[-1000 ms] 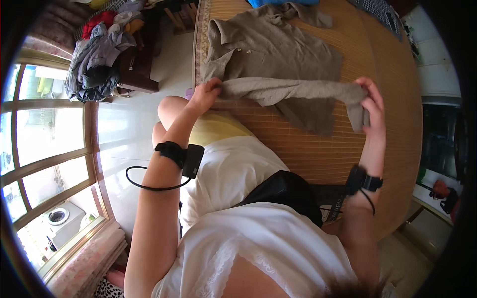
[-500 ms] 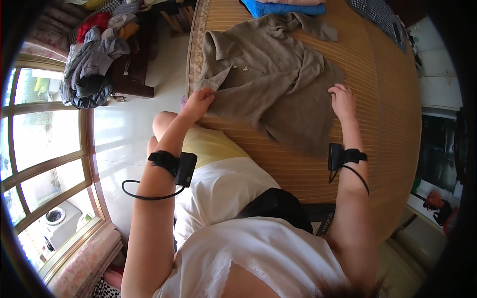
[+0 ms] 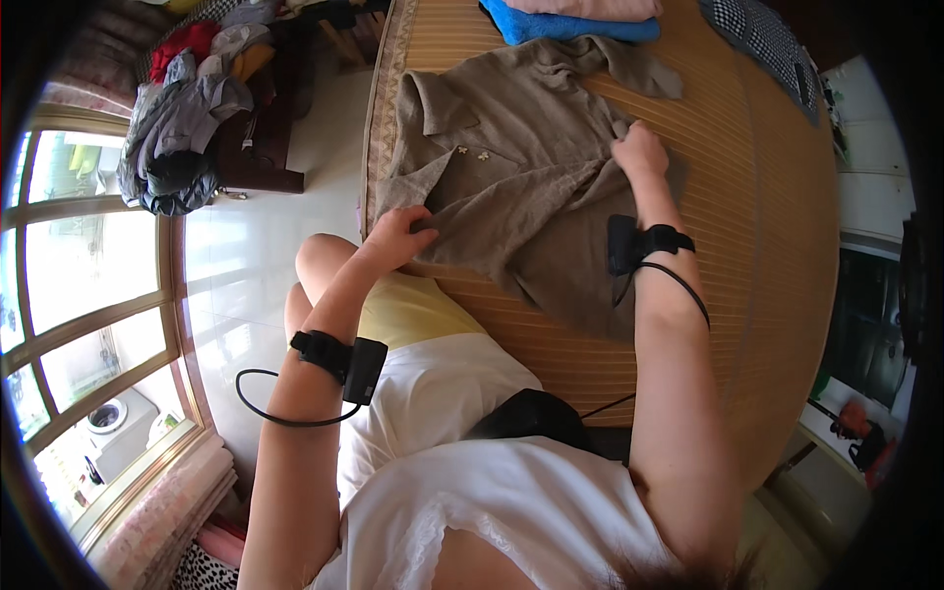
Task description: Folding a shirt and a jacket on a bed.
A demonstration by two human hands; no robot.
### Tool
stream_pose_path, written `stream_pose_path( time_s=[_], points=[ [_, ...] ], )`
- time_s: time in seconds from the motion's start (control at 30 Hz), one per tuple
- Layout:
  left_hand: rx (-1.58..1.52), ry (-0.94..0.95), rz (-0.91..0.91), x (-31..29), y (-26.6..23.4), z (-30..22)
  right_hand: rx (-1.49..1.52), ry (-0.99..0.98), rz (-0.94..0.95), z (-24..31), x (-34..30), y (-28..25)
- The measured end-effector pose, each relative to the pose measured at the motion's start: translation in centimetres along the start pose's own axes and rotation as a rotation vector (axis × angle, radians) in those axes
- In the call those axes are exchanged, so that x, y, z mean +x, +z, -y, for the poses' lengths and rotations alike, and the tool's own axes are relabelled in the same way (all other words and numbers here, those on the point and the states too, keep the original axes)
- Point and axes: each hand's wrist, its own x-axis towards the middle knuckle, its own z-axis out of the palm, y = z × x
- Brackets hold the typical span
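A brown-grey collared coat (image 3: pixel 551 187) lies spread and creased over the striped mat, with small pale decorations near its collar. At its near left edge, my left hand (image 3: pixel 398 239) has curled fingers at the fabric, with the thumb a little apart. My right hand (image 3: pixel 641 152) is closed on a bunched part of the coat at its right side. The fingertips of this hand are partly hidden by the hand itself. A sleeve of the coat stretches toward the far right.
Folded blue and pink cloths (image 3: pixel 580 25) lie at the mat's far edge, and a checked garment (image 3: pixel 762 49) at the far right. Clothes are heaped on dark furniture (image 3: pixel 261 172) to the left. My legs rest beside the mat (image 3: pixel 757 285).
My right hand has moved up and left from the coat's right edge onto its fabric. My left hand has shifted slightly toward me, and the coat's lower part lies lower.
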Motion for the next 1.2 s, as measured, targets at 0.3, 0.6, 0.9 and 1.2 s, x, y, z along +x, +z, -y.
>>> stream_pose_path(
  time_s=[0.3,0.6,0.9,1.2],
  points=[
    [-0.156,0.039,-0.006,-0.4,-1.4,1.3,1.532,0.242,0.088,-11.9,-0.2,-0.7],
    [-0.104,0.02,-0.031,-0.4,-0.8,0.6,0.923,0.25,-0.035,-9.4,-1.0,2.2],
    [-0.055,0.003,0.034,-1.0,-1.5,0.8,1.066,-0.034,-0.11,-9.7,0.5,2.3],
    [-0.146,-0.058,0.125,-1.2,-2.6,0.7,1.066,-0.114,-0.254,-13.6,2.9,-8.2]
  ],
)
